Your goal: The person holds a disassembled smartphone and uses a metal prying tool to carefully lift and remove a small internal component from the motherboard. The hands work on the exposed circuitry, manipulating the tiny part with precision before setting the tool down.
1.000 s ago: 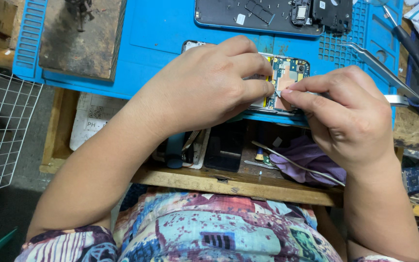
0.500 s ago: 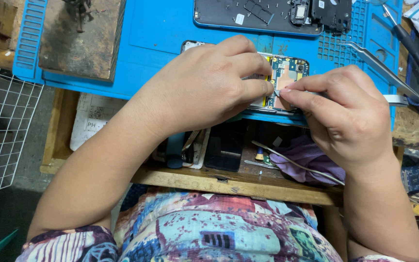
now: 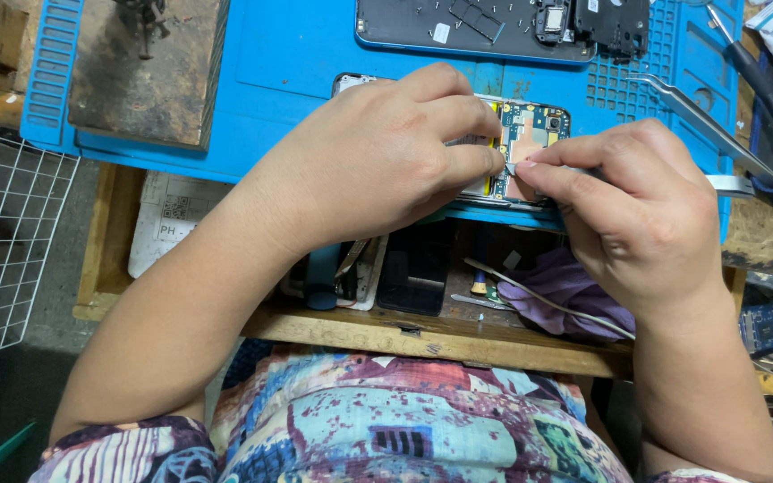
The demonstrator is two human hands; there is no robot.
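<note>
1. We see an opened phone (image 3: 530,134) lying face down on the near edge of the blue work mat (image 3: 297,63), its circuit board and a copper-coloured patch exposed.
2. Our left hand (image 3: 378,152) lies over the phone's left part, fingers curled and pressed down on it, the fingertips meeting the right hand over the board.
3. Our right hand (image 3: 637,215) pinches thumb and forefinger tightly together at the board; what it pinches is too small for us to tell.
4. Farther up the mat lies a dark phone back panel (image 3: 494,27) with small parts on it.
5. Metal tweezers (image 3: 709,125) rest on the mat's right side, a screwdriver with a yellow collar (image 3: 762,89) just beyond.
6. A worn wooden block (image 3: 145,72) sits at the mat's left corner.
7. In the open drawer below we see a dark phone (image 3: 418,268) and a purple cloth (image 3: 565,286).
</note>
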